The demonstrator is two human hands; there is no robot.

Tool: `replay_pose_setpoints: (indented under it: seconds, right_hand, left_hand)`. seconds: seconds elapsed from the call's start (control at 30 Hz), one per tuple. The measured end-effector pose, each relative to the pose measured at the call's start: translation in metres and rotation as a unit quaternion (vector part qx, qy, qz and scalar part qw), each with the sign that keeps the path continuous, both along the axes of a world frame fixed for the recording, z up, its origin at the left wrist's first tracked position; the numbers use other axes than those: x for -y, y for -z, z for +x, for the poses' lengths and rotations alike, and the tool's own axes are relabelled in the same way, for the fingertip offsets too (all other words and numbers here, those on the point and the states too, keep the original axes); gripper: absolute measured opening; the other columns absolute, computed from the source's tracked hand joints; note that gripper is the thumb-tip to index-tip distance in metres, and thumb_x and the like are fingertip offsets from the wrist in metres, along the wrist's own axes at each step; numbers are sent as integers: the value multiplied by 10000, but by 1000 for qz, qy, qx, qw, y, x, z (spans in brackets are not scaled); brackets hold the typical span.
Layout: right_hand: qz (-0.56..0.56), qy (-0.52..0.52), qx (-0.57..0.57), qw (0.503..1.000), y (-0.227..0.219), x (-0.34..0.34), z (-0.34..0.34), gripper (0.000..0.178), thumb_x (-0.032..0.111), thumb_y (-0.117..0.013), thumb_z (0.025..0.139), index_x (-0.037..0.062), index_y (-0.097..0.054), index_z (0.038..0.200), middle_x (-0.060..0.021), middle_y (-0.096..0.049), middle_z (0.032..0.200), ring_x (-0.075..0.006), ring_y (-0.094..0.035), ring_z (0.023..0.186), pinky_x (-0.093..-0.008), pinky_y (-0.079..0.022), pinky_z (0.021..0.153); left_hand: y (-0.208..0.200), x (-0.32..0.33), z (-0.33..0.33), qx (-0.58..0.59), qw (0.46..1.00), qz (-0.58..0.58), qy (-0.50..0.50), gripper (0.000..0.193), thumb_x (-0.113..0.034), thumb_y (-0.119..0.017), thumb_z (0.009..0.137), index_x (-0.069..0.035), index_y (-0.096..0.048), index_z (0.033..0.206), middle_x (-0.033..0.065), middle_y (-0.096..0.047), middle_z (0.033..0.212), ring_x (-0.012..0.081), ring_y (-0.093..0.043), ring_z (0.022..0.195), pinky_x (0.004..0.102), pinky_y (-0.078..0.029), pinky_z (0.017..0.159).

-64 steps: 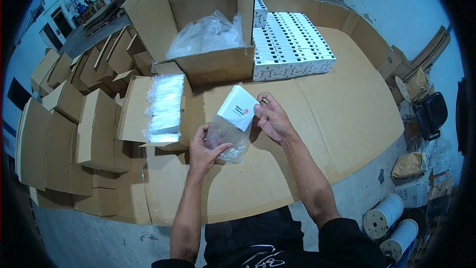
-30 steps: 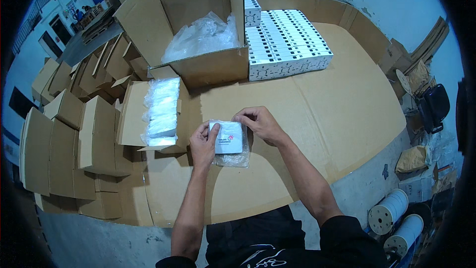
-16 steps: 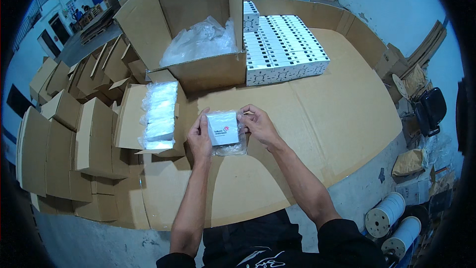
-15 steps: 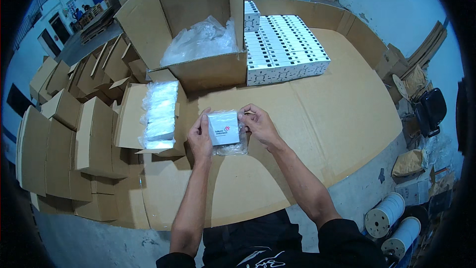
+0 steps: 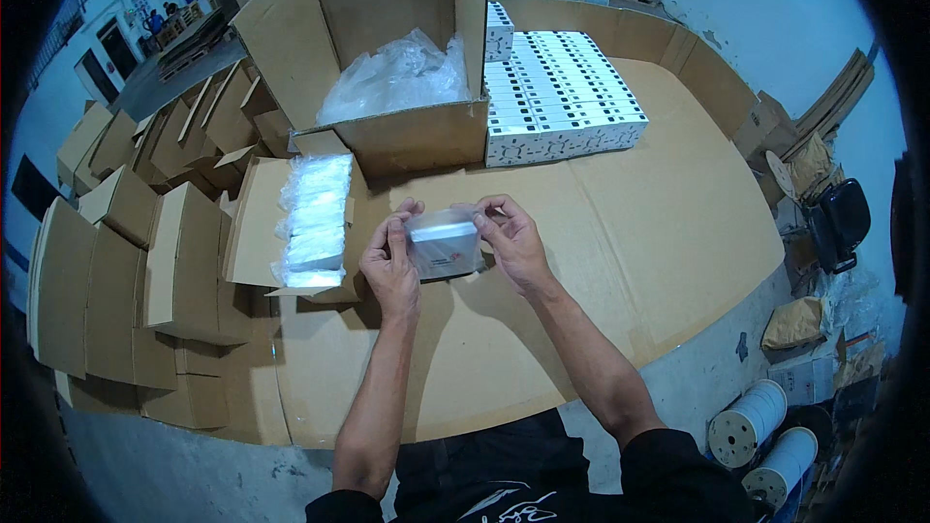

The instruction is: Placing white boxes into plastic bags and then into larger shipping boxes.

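Two hands pinch the clear bag mid-frame, white box inside now tipped edge-up, so bagging seems well along.

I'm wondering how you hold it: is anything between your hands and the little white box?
Yes, the clear plastic bag around the white box. The left hand and right hand hold it at either side; nothing else shows between.

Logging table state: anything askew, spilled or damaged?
No spill or damage stands out on the table. Mildly odd: one raised far-left pile breaks the level top of the white boxes. Bagged box too blurred to judge.
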State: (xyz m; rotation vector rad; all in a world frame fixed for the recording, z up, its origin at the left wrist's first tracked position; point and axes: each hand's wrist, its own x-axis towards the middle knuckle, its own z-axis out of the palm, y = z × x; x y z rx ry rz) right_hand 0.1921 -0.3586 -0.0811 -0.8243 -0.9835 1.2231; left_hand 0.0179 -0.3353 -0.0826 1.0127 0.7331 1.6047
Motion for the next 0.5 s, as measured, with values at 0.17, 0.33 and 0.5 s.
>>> replay_pose_setpoints:
  seconds: [0.17,0.33,0.5]
  right_hand:
    - [-20,-22,44,999,-22,10,-7,551,-41,-693,923,44,-439,1405,-144,-686,1158,-166,-648,1067,-298,-538,899]
    - [-15,-16,78,997,-15,6,-5,600,-70,-683,913,44,-416,1438,-158,-685,1153,-185,-659,1061,-305,-550,920]
    - [-3,-8,71,997,-8,3,0,526,-54,-675,926,1,-465,1405,-136,-667,1180,-176,-646,1089,-314,-549,942]
  left_hand:
    - [2,-4,-1,89,996,-12,-10,265,-176,-531,1073,56,-648,1124,189,-647,1299,278,-636,1213,404,-496,1081]
    - [1,-10,-2,121,992,-11,31,361,-229,-640,1019,39,-606,1258,183,-636,1317,269,-618,1234,398,-483,1087]
    - [-2,-5,-14,-128,983,-53,118,471,-126,-767,917,-9,-595,1339,106,-668,1246,169,-626,1134,326,-504,981]
